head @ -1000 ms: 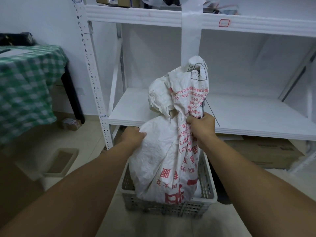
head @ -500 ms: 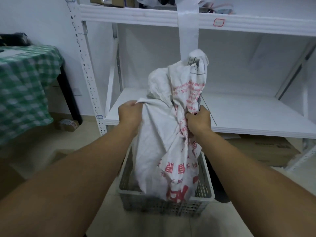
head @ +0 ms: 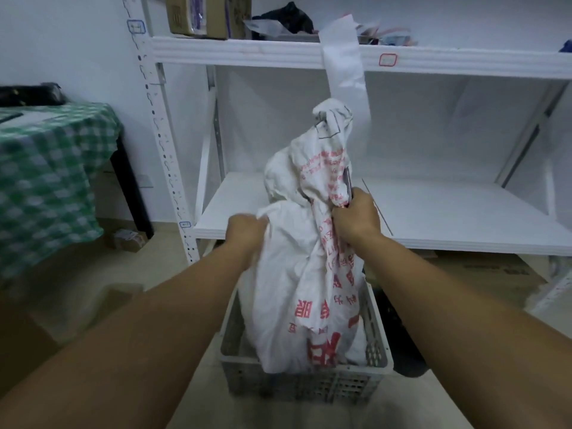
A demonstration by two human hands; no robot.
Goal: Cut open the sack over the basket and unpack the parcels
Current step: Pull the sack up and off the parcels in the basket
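Observation:
A white woven sack (head: pixel 288 289) with red print stands upright in a grey slotted plastic basket (head: pixel 309 387) on the floor. My left hand (head: pixel 246 232) grips a fold of the sack at its upper left edge. My right hand (head: pixel 356 216) grips the bunched neck of the sack on the right and also holds a thin blade-like tool (head: pixel 348 184) that sticks up beside the sack. The sack's tied top flops above both hands. No parcels show; the sack hides its contents.
A white metal shelf rack (head: pixel 433 218) stands right behind the basket, with boxes (head: pixel 204 15) on its upper shelf and a white strip hanging down. A table with a green checked cloth (head: pixel 46 181) is at left. Cardboard lies under the shelf at right.
My left hand rose from the sack's lower side to grip its upper left edge. The sack has been pulled taller in the basket, and my view tilted up a little.

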